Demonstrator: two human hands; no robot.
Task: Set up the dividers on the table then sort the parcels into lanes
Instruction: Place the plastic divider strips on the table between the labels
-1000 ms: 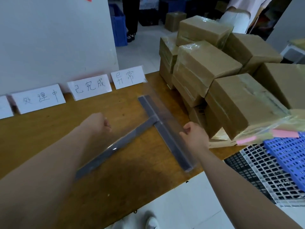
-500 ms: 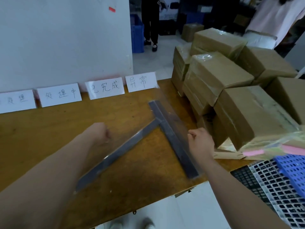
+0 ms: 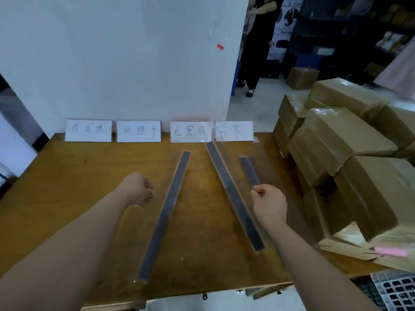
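Note:
Two clear dividers with dark base strips stand lengthwise on the wooden table (image 3: 67, 198). My left hand (image 3: 139, 189) is curled at the top edge of the left divider (image 3: 166, 212), whose clear panel is barely visible. My right hand (image 3: 269, 205) pinches the top edge of the middle divider (image 3: 229, 189), which runs toward the gap between the two right-hand labels. A third, shorter dark strip (image 3: 249, 171) shows just right of it, partly behind my right hand. Taped brown parcels (image 3: 341, 149) are stacked on the table's right end.
Four white handwritten labels (image 3: 139, 131) lean against the white wall at the table's back edge. A pink slip (image 3: 390, 251) lies on loose plastic at the right front. Slotted crates (image 3: 395, 290) sit below the right corner. A person in black (image 3: 258, 41) stands in the aisle behind.
The left divider swung out of its T-shaped crossing and now lies lengthwise, apart from the other. The right divider turned toward the labels. My view rose and shifted left.

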